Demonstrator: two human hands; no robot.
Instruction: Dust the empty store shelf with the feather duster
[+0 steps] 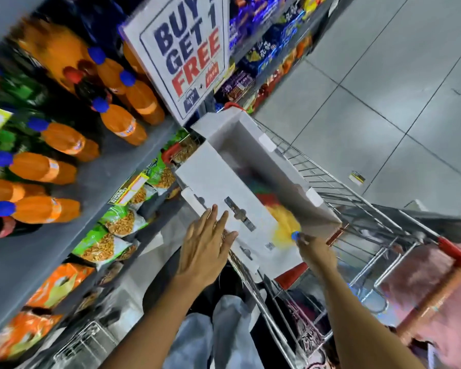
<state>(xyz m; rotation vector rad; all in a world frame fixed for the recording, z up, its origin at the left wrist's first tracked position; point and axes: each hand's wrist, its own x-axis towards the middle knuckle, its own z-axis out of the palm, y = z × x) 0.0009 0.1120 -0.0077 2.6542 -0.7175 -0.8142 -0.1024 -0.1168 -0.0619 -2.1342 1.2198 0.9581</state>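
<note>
The feather duster [282, 217] lies inside the open white cardboard box [224, 182], its yellow and red feathers blurred against the box's inner wall and its blue handle end at the near corner. My right hand [314, 251] is at that handle end, fingers curled together on it, though the blur keeps me from seeing the grip clearly. My left hand [205, 251] lies flat on the box's folded-out flap, fingers straight and slightly spread, gripping nothing. The flap carries small grey printed shapes and a tiny square code.

The box rests on top of a wire shopping cart [338, 198] with a red handle [455, 257] and red corner guards, standing on a floor of large pale grey tiles [383, 75] with dark grout lines.

To my left runs grey metal shelving [96, 177]. Its upper shelf holds orange soda bottles [123, 123] with blue caps, beside darker bottles with red and green labels. The shelf below holds snack packets [120, 219] in green and white, and orange bags [61, 283] nearer me. A white sign [181, 51] reading "BUY 1 GET 1 FREE" sticks out from the shelving just beyond the box. Farther along the aisle are blue and purple packets [264, 30], too blurred to read. My pale trouser leg [224, 328] shows below.
</note>
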